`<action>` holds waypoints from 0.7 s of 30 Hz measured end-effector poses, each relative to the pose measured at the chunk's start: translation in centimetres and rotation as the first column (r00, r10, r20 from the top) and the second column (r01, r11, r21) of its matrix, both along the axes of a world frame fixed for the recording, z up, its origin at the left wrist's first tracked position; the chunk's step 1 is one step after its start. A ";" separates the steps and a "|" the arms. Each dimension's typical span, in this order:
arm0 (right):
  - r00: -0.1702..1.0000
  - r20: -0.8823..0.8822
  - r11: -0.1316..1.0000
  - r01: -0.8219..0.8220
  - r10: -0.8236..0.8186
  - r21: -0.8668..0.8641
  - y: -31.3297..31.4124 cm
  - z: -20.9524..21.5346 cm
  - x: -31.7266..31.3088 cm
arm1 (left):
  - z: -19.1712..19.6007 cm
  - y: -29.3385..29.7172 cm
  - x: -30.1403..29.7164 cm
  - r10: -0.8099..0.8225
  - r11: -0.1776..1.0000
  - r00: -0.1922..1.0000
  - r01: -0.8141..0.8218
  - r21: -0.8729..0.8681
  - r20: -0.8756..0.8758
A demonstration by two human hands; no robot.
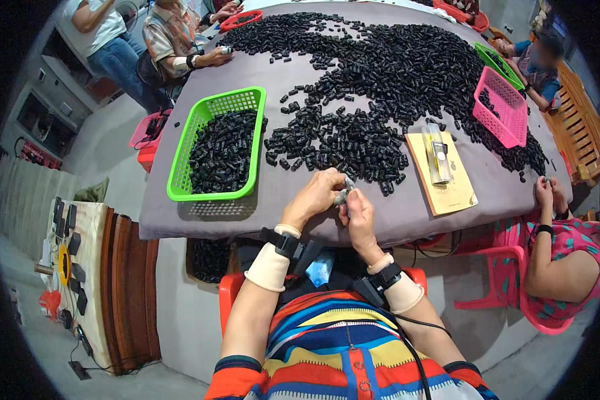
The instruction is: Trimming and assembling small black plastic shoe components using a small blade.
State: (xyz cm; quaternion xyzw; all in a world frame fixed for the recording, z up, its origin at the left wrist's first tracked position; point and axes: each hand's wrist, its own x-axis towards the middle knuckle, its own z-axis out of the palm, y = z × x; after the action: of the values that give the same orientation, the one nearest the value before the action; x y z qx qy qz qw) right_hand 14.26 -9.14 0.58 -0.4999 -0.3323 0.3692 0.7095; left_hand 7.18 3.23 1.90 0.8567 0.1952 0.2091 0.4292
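Note:
My left hand (315, 197) and my right hand (359, 212) meet at the near edge of the grey-covered table (287, 193), pinching a small grey and black part (343, 193) between their fingertips. Just beyond them lies a big heap of small black plastic parts (353, 143) that spreads across the table. A green basket (247, 103) to my left holds many of the same black pieces (221, 150). Both wrists carry beige bands and black strapped devices.
A tan booklet (447, 183) with a clear packet on it lies to the right, and a pink basket (500, 107) stands beyond it. Other people sit around the table: one at the right in a pink chair (513, 293), others at the far left and far right. A wooden bench (130, 287) stands at lower left.

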 end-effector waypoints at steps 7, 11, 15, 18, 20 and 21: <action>1.000 0.014 0.999 -0.007 0.008 -0.040 0.2 0.7 -0.3 | -1.3 -2.3 -1.1 0.473 0.839 0.871 -0.400 -0.368 0.132; 0.992 0.128 0.997 0.005 0.004 -0.073 0.3 0.5 0.1 | -1.0 -3.8 -2.8 0.458 0.584 0.879 -0.185 -0.790 0.133; 0.982 0.186 0.999 -0.009 0.018 -0.052 0.6 0.7 -0.2 | -1.1 -4.4 -3.9 0.420 0.558 0.885 -0.077 -0.826 0.202; 0.968 0.244 0.997 -0.045 0.057 -0.057 0.5 0.8 -0.1 | -0.6 -4.4 -4.2 0.372 0.558 0.901 -0.025 -0.829 0.223; 0.986 0.135 0.993 -0.086 0.096 -0.078 0.6 0.8 0.0 | -0.6 -4.0 -4.5 0.384 0.541 0.904 -0.053 -0.839 0.190; 0.986 0.136 0.993 -0.087 0.097 -0.081 0.6 0.9 0.0 | -0.7 -3.8 -4.7 0.394 0.525 0.905 -0.080 -0.847 0.159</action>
State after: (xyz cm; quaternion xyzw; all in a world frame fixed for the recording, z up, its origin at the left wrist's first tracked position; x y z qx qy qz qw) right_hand 14.29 -8.55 1.50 -0.5347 -0.3900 0.3778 0.6475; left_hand 2.49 -0.56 1.22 0.4715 0.3112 0.2914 0.7720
